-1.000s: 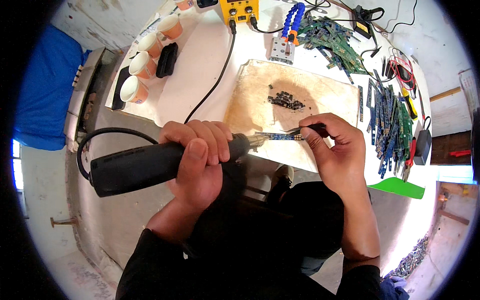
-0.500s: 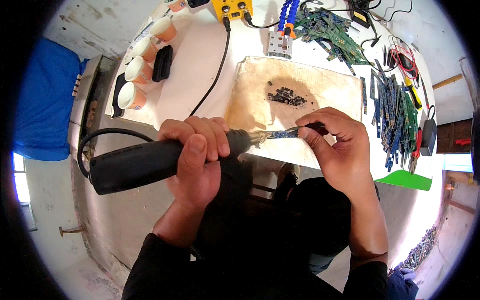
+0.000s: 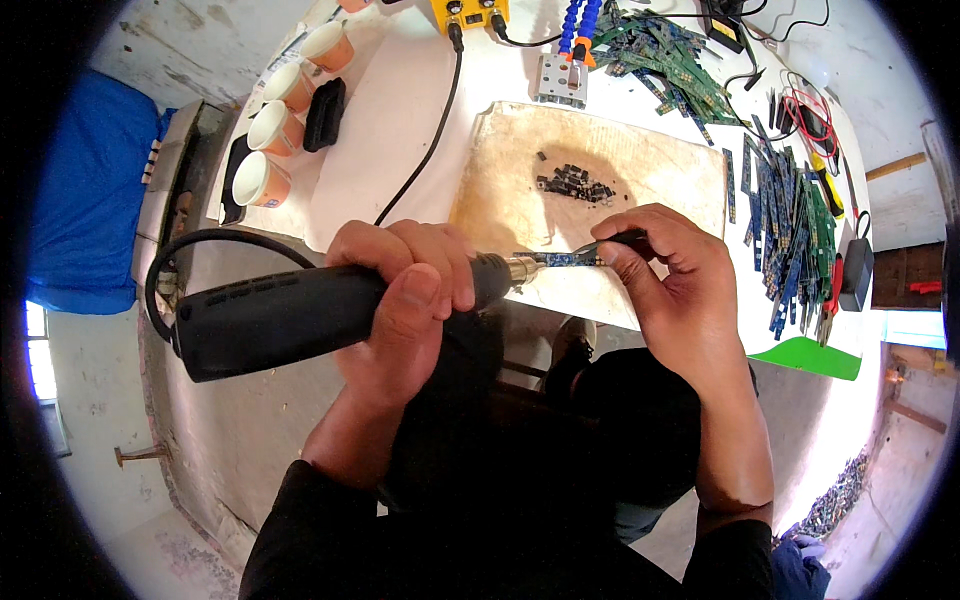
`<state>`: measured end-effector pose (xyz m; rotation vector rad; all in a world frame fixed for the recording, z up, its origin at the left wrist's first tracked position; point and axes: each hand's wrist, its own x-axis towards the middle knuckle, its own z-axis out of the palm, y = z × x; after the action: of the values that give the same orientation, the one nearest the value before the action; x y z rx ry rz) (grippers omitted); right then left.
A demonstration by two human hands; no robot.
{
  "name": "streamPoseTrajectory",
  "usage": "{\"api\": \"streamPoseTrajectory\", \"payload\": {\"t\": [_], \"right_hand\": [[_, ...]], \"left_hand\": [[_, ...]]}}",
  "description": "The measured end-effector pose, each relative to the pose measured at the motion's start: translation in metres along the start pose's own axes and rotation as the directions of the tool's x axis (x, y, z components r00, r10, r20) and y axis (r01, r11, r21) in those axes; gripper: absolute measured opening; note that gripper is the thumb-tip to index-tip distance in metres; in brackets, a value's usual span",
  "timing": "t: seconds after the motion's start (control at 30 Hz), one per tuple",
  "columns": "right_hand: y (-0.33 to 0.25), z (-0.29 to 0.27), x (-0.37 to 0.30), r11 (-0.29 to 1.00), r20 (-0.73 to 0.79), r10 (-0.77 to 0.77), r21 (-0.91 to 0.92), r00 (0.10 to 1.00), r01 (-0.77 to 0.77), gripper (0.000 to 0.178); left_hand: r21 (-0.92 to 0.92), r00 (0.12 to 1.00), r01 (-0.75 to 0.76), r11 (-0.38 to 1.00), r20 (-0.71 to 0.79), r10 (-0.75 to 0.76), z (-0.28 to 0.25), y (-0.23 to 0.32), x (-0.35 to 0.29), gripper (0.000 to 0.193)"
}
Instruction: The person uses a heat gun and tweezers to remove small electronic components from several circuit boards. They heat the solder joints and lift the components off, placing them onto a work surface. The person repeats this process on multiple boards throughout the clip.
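My left hand point(image 3: 402, 290) is wrapped round the thick black handle of a hot-air gun point(image 3: 265, 325), with its metal nozzle pointing right. Directly at the nozzle's mouth is a narrow blue circuit board strip point(image 3: 560, 259). My right hand point(image 3: 685, 275) pinches dark, slim tweezers point(image 3: 628, 237) between thumb and forefinger, their tip reaching the strip. The strip's right end lies against the thumb; whether fingers or tweezers grip it I cannot tell. Beyond the hands, small black components point(image 3: 575, 184) lie heaped on a scorched tan board point(image 3: 500, 150).
Bundles of circuit strips point(image 3: 790, 225) lie at the right, beside pliers point(image 3: 831, 300); another heap point(image 3: 670, 65) is farther back. Paper cups point(image 3: 262, 180) line the left edge. A yellow control box point(image 3: 470, 15) and a metal block point(image 3: 562, 82) stand behind. The gun's cable point(image 3: 440, 140) crosses the table.
The hot-air gun has shifted slightly right and up, so its nozzle covers more of the strip's left end. My right hand has barely moved; the whole view has shifted a little.
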<state>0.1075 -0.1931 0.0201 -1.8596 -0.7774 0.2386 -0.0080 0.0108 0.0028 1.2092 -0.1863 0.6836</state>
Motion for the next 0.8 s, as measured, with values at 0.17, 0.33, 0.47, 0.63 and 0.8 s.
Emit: {"api": "streamPoseTrajectory", "payload": {"t": [0.17,0.33,0.47,0.63,0.8], "right_hand": [[0.0012,0.0017,-0.0007,0.999,0.000,0.016,0.038,1.000,-0.016,0.010],[-0.0013,0.0014,0.0004,1.000,0.012,0.016,-0.014,1.000,-0.015,0.012],[-0.0004,0.0011,0.0003,1.000,0.008,-0.001,-0.014,1.000,0.001,0.011],[0.0010,0.0010,0.0013,1.000,0.007,-0.001,-0.027,1.000,0.002,0.012],[0.0009,0.0023,0.0018,0.998,-0.002,-0.027,-0.050,1.000,0.027,0.011]], "left_hand": [[0.011,0.998,-0.011,1.000,-0.057,0.012,0.0024,-0.0008,0.0017,0.017],[0.051,0.997,0.058,0.997,-0.045,-0.056,0.0055,0.0020,0.0022,0.018],[-0.013,0.997,0.007,1.000,-0.074,-0.008,0.0020,-0.0019,0.0026,0.015],[-0.037,0.995,0.022,0.999,-0.101,-0.026,0.0010,-0.0027,0.0020,0.015],[-0.017,0.995,0.038,0.999,-0.087,-0.039,0.0069,-0.0009,0.0035,0.016]]}}
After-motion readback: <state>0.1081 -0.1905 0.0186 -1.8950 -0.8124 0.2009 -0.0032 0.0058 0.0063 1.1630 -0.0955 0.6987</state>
